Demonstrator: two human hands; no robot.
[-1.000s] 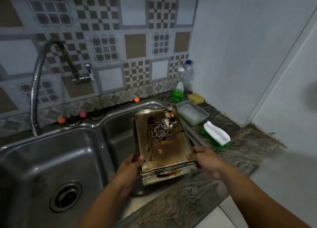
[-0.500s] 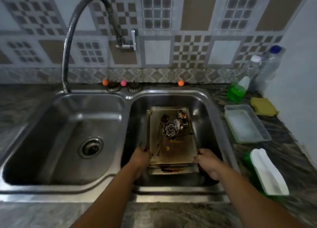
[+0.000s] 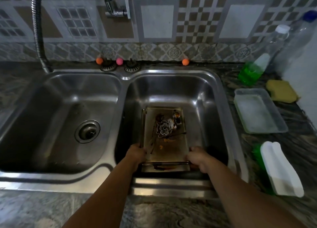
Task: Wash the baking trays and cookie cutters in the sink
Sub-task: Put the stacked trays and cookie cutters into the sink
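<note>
A stack of stained metal baking trays (image 3: 173, 147) sits low inside the right sink basin (image 3: 211, 94). A flower-shaped cookie cutter (image 3: 163, 129) lies on the top tray, with more cutters (image 3: 176, 119) behind it. My left hand (image 3: 137, 153) grips the stack's near left corner. My right hand (image 3: 199, 157) grips its near right corner. Brown and orange smears cover the top tray.
The left basin (image 3: 56, 111) has a drain (image 3: 87, 131). A flexible faucet hose (image 3: 38, 30) rises at the back left. On the right counter are a green soap bottle (image 3: 252, 70), a yellow sponge (image 3: 282, 93), a clear plastic tub (image 3: 259, 113) and a white-handled green brush (image 3: 279, 169).
Both hands carried the tray stack from above the counter edge into the right basin and lowered it deeper. The view has turned to face the sink squarely.
</note>
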